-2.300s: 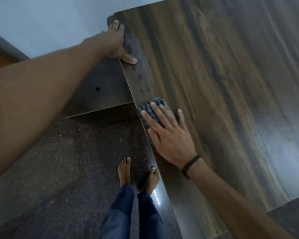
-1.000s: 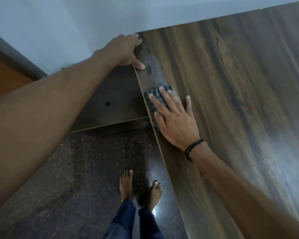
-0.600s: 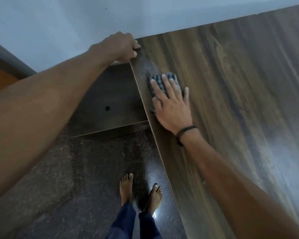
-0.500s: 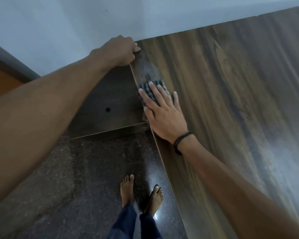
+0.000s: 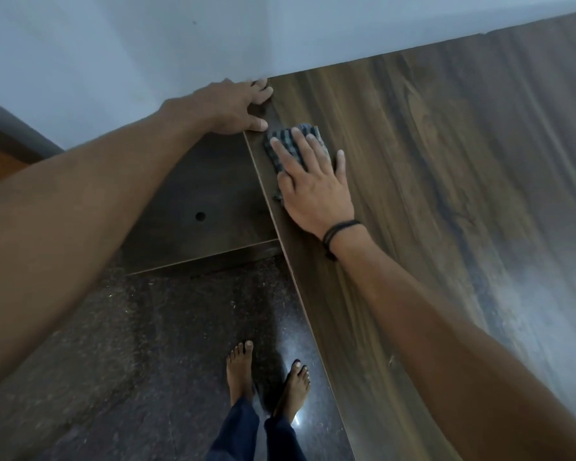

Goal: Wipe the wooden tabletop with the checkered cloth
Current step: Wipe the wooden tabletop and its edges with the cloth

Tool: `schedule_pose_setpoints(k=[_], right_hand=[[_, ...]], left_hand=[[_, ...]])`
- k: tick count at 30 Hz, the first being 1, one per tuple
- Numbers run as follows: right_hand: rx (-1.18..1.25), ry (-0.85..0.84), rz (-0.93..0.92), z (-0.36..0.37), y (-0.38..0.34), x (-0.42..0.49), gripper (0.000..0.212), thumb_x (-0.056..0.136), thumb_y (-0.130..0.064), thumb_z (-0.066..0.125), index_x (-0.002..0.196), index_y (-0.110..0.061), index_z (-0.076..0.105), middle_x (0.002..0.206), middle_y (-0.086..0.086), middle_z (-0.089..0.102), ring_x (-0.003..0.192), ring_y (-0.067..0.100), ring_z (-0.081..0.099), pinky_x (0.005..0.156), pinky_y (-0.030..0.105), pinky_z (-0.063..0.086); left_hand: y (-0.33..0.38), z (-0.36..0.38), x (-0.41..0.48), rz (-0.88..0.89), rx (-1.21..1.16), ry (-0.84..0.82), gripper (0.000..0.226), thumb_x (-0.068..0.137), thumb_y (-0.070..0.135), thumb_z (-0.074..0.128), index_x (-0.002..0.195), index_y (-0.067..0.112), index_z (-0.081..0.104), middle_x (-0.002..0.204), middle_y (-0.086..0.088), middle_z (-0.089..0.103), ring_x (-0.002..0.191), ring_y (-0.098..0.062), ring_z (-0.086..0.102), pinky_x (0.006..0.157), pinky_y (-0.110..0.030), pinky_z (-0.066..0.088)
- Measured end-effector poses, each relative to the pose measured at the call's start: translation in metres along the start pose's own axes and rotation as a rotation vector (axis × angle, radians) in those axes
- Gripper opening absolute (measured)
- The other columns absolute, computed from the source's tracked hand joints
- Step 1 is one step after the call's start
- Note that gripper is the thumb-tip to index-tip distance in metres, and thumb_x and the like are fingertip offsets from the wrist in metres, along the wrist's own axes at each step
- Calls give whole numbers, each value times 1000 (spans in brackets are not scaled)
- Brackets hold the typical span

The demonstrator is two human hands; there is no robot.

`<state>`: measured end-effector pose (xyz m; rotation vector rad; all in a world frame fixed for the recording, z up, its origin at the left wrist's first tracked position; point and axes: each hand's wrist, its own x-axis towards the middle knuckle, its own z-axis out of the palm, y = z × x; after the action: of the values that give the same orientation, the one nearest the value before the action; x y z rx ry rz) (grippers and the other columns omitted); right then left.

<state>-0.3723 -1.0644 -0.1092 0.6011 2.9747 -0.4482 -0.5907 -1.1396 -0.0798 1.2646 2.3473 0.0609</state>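
Near the far left corner of the wooden tabletop (image 5: 446, 168), the right hand (image 5: 316, 191) lies flat with its fingers straight and spread, pressing the checkered cloth (image 5: 288, 139) down onto the wood. The cloth sits just beside the left edge, mostly covered by the fingers, with its grey-and-dark checks poking out past the fingertips and a small bit sticking out by the thumb. It's probably bunched up under the palm, hard to say from this angle. A black wristband (image 5: 341, 232) sits on that wrist.

The left hand (image 5: 228, 106) is just beside it, right at the corner where the tabletop meets the wall (image 5: 130, 51). Its fingers curl round the corner and the thumb lies on the top edge, so it's gripping the tabletop. The thumb tip is close to the cloth, not touching.

Below the left edge there's a dark side panel (image 5: 193, 181) with a round hole (image 5: 200, 215) in it. Further down is a dark speckled floor (image 5: 130, 344), with two bare feet (image 5: 240, 371) and dark blue trousers (image 5: 236, 434) standing close to the tabletop's near edge.
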Motion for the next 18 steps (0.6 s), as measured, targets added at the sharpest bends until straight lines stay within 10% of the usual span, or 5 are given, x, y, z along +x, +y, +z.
schedule_pose_setpoints(k=[18], right_hand=[[42, -2, 3, -2, 4, 16, 56, 107, -42, 27, 160, -41, 11, 170, -4, 3, 156, 18, -1, 125, 55, 1]], left_hand=[[-2, 0, -1, 48, 96, -200, 71, 106, 37, 32, 154, 21, -18, 160, 2, -27, 148, -13, -20, 120, -48, -7]])
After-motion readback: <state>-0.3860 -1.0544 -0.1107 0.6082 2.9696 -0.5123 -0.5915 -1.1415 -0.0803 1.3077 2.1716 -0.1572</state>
